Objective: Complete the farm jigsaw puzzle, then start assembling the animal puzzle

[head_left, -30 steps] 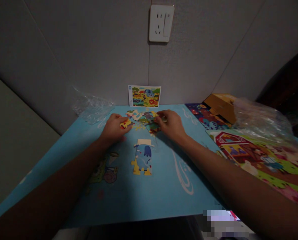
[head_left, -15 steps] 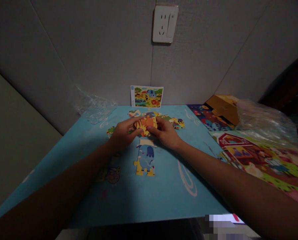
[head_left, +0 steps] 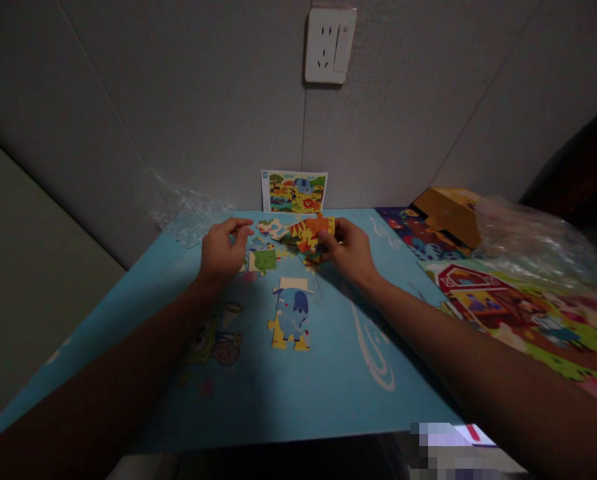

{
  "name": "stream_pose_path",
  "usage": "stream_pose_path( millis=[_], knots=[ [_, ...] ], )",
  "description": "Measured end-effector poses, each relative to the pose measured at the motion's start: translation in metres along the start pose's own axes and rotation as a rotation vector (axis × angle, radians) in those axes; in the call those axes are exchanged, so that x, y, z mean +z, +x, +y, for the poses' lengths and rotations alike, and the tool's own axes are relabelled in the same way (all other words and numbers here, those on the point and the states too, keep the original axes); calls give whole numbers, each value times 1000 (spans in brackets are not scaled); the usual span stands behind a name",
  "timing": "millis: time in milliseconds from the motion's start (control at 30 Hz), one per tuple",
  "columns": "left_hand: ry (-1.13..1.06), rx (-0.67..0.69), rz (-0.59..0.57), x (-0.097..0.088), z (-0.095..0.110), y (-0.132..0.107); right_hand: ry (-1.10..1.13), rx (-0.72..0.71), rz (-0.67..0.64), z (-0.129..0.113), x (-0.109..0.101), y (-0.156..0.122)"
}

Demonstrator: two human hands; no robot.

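Note:
My right hand (head_left: 352,252) pinches an orange and yellow jigsaw piece (head_left: 314,235), raised over the far middle of the table. Several loose jigsaw pieces lie behind and under it, partly hidden. My left hand (head_left: 223,250) hovers left of these, fingers and thumb apart, holding nothing. Close to it lies a green jigsaw piece (head_left: 264,261) with a pale edge. Nearer to me, the joined blue elephant pieces (head_left: 293,317) lie flat between my forearms. A small picture card (head_left: 298,192) of animals leans against the wall behind the pieces.
The blue table (head_left: 323,393) meets a grey wall with a socket (head_left: 331,47). Crumpled clear plastic (head_left: 191,217) is at the back left. On the right are a farm picture (head_left: 533,320), an orange-brown box (head_left: 445,217) and more clear plastic (head_left: 535,237).
My left hand has let go of the orange jigsaw piece and moved left. My right hand has shifted slightly right with the piece, uncovering the green one.

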State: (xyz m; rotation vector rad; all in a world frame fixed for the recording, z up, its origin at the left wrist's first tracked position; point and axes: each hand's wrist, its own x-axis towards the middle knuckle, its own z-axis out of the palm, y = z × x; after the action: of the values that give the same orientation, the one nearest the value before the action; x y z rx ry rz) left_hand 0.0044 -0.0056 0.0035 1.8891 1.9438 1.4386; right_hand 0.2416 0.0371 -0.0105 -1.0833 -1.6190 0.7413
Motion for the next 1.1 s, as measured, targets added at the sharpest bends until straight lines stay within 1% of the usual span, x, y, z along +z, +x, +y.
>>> stream_pose_path(
  millis=[67, 133, 233, 333, 433, 500, 600, 667, 733, 867, 967, 1033, 1100],
  knots=[
    [224, -18, -7, -7, -7, 8, -249, -50, 110, 1, -11, 7],
    [451, -32, -58, -16, -11, 13, -419, -64, 186, 4, -22, 14],
    [696, -71, -182, -28, -12, 17, -561, -20, 214, 9, -31, 22],
    [776, -132, -367, -36, -17, 18, -635, 36, 186, 15, -32, 25],
    [807, -137, -555, -38, -26, 17, -711, 67, 147, 18, -30, 26],
    [806, -117, -617, -37, -30, 17, -764, 78, 125, 20, -29, 26],
    [799, -101, -647, -35, -31, 17, -815, 112, 97, 22, -29, 28],
    [799, -120, -648, -34, -29, 17, -829, 146, 74, 25, -30, 29],
    [783, -159, -619, -34, -27, 18, -839, 156, 75, 29, -30, 29],
    [685, -218, -458, -34, -30, 18, -798, 93, 166, 33, -30, 28],
    [580, -257, -359, -35, -32, 20, -747, 21, 223, 29, -31, 26],
    [505, -263, -260, -34, -31, 22, -687, -62, 218, 21, -30, 24],
    [377, -254, -137, -32, -27, 22, -578, -134, 152, 9, -24, 18]
  ],
)
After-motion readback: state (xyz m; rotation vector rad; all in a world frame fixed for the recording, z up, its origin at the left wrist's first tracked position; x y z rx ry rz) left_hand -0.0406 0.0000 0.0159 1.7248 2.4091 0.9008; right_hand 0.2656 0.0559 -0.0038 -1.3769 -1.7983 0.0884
